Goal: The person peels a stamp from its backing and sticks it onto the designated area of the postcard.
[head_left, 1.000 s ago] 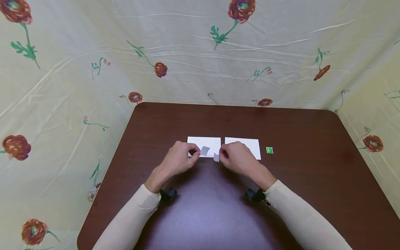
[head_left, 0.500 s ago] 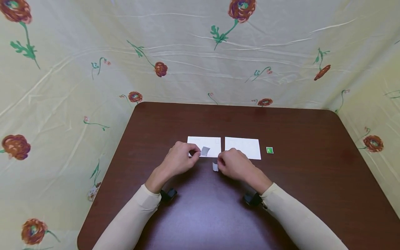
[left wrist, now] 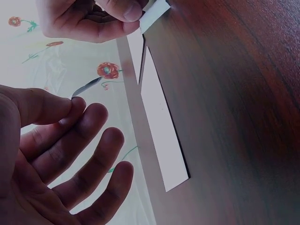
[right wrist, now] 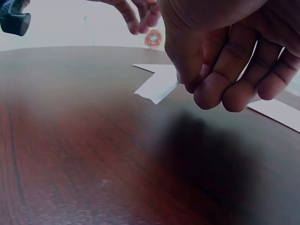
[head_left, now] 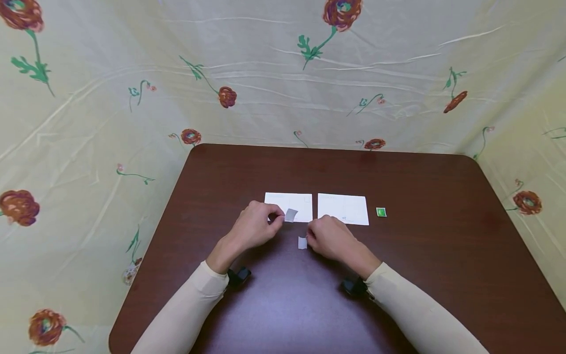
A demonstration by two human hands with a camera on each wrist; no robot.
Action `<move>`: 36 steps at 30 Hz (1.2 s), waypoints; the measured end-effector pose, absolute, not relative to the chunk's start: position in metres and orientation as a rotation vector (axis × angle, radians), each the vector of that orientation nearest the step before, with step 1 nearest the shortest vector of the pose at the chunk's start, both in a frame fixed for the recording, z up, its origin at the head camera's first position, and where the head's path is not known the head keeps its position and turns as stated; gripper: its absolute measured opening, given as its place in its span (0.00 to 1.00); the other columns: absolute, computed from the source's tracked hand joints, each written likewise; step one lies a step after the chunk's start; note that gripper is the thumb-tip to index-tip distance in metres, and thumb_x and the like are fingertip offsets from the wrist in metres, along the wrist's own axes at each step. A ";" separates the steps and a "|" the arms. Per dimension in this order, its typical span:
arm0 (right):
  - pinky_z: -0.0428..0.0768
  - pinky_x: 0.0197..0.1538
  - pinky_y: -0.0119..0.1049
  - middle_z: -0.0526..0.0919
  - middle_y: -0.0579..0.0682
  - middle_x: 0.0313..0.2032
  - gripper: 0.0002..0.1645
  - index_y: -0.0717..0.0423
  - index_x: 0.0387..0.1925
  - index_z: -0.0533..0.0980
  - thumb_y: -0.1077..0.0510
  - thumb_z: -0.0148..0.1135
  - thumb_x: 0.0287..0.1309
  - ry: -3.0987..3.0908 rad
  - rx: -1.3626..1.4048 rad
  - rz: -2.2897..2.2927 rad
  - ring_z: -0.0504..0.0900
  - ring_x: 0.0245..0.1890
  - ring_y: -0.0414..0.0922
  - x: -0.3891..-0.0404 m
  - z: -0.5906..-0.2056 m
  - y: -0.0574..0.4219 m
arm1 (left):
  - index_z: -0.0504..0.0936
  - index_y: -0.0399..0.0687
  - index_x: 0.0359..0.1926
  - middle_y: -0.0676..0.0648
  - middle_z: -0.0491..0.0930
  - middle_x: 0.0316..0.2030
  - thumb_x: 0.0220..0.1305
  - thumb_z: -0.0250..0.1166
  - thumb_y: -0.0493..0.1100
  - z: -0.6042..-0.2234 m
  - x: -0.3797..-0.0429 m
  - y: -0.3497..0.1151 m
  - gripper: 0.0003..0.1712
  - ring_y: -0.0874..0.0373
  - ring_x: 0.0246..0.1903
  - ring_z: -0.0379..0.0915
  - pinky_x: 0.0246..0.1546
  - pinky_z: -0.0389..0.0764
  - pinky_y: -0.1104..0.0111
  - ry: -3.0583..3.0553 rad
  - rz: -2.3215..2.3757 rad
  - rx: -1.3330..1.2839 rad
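Note:
My left hand (head_left: 254,223) pinches a small grey square piece of paper (head_left: 291,215) between thumb and index finger, over the near edge of the left white card (head_left: 283,198). In the left wrist view that piece (left wrist: 86,87) is thin and slightly curved, and the other fingers are spread loosely. Just in front of the cards, my right hand (head_left: 331,238) pinches a small white slip of paper (head_left: 302,243) at its edge. The right wrist view shows this slip (right wrist: 157,87) hanging from thumb and index fingertips, close over the table.
A second white card (head_left: 345,204) with faint printing lies right of the first, a narrow gap between them. Farther right is a small green stamp-like square (head_left: 381,212) with a pale border. The brown table (head_left: 398,295) meets a flowered cloth (head_left: 265,73) behind.
My right hand has drawn back toward me and slightly left with the white slip, uncovering more of the right card. My left hand has stayed nearly still with the grey piece.

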State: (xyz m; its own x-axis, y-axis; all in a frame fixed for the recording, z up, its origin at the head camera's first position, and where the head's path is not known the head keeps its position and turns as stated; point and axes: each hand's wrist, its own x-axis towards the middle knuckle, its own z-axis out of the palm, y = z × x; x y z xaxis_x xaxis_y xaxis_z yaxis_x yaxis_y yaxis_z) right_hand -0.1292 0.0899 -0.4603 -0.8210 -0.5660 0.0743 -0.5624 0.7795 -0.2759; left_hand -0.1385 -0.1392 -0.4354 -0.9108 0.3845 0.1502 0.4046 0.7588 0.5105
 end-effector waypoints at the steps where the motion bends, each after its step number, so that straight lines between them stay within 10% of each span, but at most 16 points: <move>1: 0.67 0.20 0.33 0.69 0.38 0.12 0.16 0.45 0.14 0.73 0.58 0.62 0.56 2.947 -0.929 -0.444 0.66 0.15 0.38 -0.129 -0.461 0.089 | 0.89 0.54 0.33 0.61 0.80 0.23 0.63 0.63 0.44 -0.436 -0.139 -0.139 0.08 0.63 0.21 0.70 0.24 0.73 0.68 -2.914 -0.853 -0.651; 27: 0.71 0.25 0.34 0.76 0.38 0.17 0.07 0.46 0.23 0.80 0.60 0.64 0.54 3.111 -1.099 -0.510 0.72 0.19 0.37 -0.137 -0.435 0.082 | 0.90 0.52 0.34 0.60 0.80 0.23 0.63 0.64 0.44 -0.439 -0.137 -0.138 0.08 0.62 0.21 0.70 0.23 0.72 0.68 -2.923 -0.838 -0.645; 36: 0.79 0.42 0.41 0.83 0.40 0.24 0.06 0.49 0.31 0.84 0.61 0.63 0.55 3.105 -1.185 -0.615 0.78 0.24 0.38 -0.137 -0.431 0.076 | 0.89 0.55 0.33 0.60 0.80 0.23 0.63 0.65 0.44 -0.438 -0.135 -0.135 0.06 0.63 0.22 0.70 0.23 0.72 0.69 -2.933 -0.859 -0.650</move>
State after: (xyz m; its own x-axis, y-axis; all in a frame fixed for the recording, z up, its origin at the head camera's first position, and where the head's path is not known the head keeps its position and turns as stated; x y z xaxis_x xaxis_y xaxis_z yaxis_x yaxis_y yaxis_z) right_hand -0.1367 0.0758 -0.4310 -0.7292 -0.5925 0.3423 -0.6782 0.6922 -0.2467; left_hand -0.1352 -0.1348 -0.4383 -0.9133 0.3860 0.1300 0.3951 0.7622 0.5128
